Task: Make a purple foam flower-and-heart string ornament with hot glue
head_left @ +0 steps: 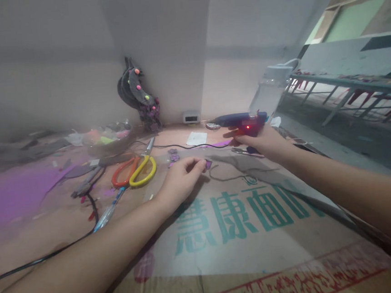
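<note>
My left hand (182, 177) rests on the cardboard sheet (245, 247) with its fingers pinched on a small purple piece (208, 164). My right hand (262, 141) is wrapped round the handle of a blue glue gun (239, 120), whose red light glows and whose nozzle points left. The gun sits a little to the right of and beyond the purple piece. A thin black cord (188, 145) runs left from the gun across the table.
Scissors with orange and yellow handles (135, 170) lie left of my left hand, beside a blue pen (109, 211) and a black cable (54, 252). Small purple flowers (173, 155), a white card (196, 138), purple sheet (11, 196), a black headband bundle (136, 93) and a plastic bottle (269, 95) stand farther back.
</note>
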`<state>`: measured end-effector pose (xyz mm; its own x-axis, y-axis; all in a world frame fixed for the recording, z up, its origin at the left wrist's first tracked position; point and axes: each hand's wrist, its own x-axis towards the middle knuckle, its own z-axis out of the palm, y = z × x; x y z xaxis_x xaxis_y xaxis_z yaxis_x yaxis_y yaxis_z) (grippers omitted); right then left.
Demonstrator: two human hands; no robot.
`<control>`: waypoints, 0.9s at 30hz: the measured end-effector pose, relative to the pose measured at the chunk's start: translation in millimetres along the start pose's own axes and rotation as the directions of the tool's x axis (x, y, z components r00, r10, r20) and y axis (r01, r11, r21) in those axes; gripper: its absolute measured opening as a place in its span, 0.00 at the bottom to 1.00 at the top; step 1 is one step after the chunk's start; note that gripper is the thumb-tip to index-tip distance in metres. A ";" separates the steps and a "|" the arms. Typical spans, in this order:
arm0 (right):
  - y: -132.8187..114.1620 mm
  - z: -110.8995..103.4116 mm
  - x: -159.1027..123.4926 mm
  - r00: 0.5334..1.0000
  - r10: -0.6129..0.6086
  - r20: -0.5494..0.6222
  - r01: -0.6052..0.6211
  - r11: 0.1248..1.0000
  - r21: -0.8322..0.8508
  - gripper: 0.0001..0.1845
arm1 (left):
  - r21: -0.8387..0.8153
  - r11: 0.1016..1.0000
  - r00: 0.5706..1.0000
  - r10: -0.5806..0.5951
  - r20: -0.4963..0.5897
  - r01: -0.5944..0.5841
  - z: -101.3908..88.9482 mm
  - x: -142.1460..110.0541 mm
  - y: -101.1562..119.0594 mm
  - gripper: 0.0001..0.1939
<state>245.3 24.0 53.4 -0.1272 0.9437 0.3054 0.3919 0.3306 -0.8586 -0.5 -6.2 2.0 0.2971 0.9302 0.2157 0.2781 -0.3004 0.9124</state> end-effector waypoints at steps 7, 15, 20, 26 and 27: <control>18.0 0.5 -48.7 0.996 -0.075 -0.042 0.067 0.983 -0.168 0.09 | 0.008 0.999 0.998 -0.045 -0.045 0.046 0.3 2.5 0.4 0.13; 23.9 7.9 -58.2 0.998 -0.022 0.055 0.030 0.989 -0.142 0.12 | 0.056 0.998 0.999 0.006 -0.044 -0.003 0.0 0.1 1.3 0.12; 16.0 8.9 -61.8 0.994 -0.022 0.103 0.039 0.985 -0.166 0.10 | 0.077 0.997 0.998 0.012 -0.056 -0.008 -0.2 -1.0 5.3 0.12; 19.1 9.6 -62.3 1.000 -0.024 0.015 0.026 0.970 -0.244 0.10 | 0.062 0.998 0.997 -0.004 -0.071 0.008 -0.7 -1.0 6.3 0.12; 18.9 9.8 -62.5 1.000 -0.025 0.013 0.027 0.971 -0.239 0.11 | 0.061 0.998 0.997 -0.009 -0.072 0.013 -0.7 -1.1 6.4 0.12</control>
<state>251.8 -28.6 14.0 -0.1483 0.9352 0.3214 0.5948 0.3440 -0.7265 0.3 -9.0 7.8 0.2283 0.9455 0.2320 0.3371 -0.3003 0.8923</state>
